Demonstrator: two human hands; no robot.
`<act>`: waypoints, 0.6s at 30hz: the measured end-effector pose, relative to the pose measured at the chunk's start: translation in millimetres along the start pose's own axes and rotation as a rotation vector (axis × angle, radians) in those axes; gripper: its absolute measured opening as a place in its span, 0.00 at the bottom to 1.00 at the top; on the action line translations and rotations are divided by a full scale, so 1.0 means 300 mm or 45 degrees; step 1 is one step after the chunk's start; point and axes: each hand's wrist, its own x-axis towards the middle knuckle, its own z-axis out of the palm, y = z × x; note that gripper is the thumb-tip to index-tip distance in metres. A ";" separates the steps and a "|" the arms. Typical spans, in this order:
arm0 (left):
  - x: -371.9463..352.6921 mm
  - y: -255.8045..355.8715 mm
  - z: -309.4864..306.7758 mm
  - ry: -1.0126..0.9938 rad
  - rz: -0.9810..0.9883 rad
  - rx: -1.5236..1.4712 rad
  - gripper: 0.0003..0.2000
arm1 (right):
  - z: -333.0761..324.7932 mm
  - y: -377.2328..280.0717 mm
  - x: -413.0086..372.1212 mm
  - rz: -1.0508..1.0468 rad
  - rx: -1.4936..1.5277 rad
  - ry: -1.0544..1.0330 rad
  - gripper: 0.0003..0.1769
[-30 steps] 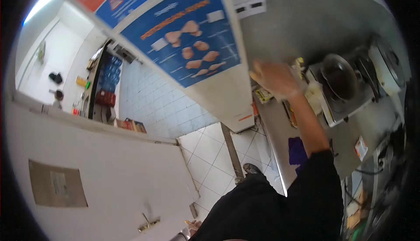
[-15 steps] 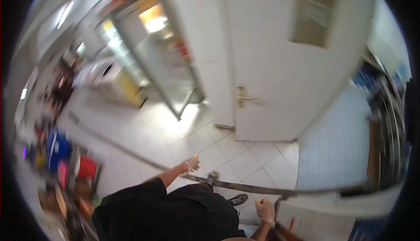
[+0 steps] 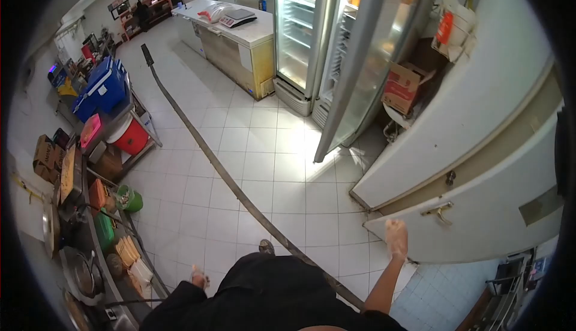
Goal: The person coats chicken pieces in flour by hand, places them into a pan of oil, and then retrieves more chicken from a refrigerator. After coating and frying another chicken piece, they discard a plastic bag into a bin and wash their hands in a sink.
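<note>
My left hand [image 3: 200, 278] hangs low beside my dark clothing, in what looks like a clear thin glove. Its fingers are curled, with a pale patch at the top; whether that is a held thing I cannot make out. On the other side, my right hand [image 3: 396, 239] is raised in a closed fist, near the white door [image 3: 480, 229] and below its metal handle [image 3: 440, 211]. What the fist holds, if anything, is hidden. Neither hand visibly touches anything around it.
A tall glass-door fridge [image 3: 354, 73] stands with its door swung out. Left of it is a long white counter [image 3: 258, 36] bearing a scale [image 3: 237, 18]. A metal floor channel [image 3: 231, 181] crosses the tiles. Shelves at left hold a blue cooler [image 3: 105, 88], a red bucket [image 3: 129, 136] and pans.
The view has swung left and sharpened, bringing the fridge and counter nearer the middle. My left hand has dropped toward the lower left of the view; my right hand appears higher, near the door.
</note>
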 end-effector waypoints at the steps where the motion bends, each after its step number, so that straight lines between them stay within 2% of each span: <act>1: 0.001 -0.036 -0.049 0.070 -0.217 -0.018 0.29 | 0.052 -0.065 0.081 0.099 0.162 0.048 0.18; 2: 0.005 -0.027 -0.106 0.145 -0.431 -0.030 0.28 | 0.057 -0.219 0.099 0.157 0.346 0.038 0.18; 3: -0.173 0.058 -0.087 0.246 -0.387 0.093 0.24 | 0.063 -0.376 0.113 0.221 0.536 0.029 0.17; 5: -0.109 0.171 -0.063 0.237 -0.364 0.094 0.25 | 0.131 -0.546 0.219 0.147 0.804 0.116 0.17; 7: 0.011 0.213 -0.048 0.215 -0.351 0.081 0.26 | 0.187 -0.713 0.327 0.075 1.043 0.326 0.16; 10: 0.123 0.364 0.026 0.188 -0.337 0.054 0.28 | 0.265 -0.838 0.617 -0.033 1.373 0.559 0.14; 12: 0.143 0.598 0.148 0.050 0.012 -0.125 0.30 | 0.268 -1.026 0.719 -0.030 1.469 0.648 0.13; 13: 0.161 0.724 0.194 0.045 0.018 -0.128 0.30 | 0.278 -1.120 0.772 -0.042 1.595 0.756 0.12; 15: 0.193 0.959 0.286 -0.139 0.281 -0.033 0.37 | 0.331 -1.224 0.884 -0.052 1.725 0.874 0.10; 17: 0.252 1.176 0.345 -0.182 0.336 -0.097 0.36 | 0.384 -1.315 0.995 -0.240 1.794 1.014 0.07; 18: 0.275 1.263 0.357 -0.217 0.379 -0.168 0.35 | 0.424 -1.378 1.034 -0.185 1.869 1.215 0.06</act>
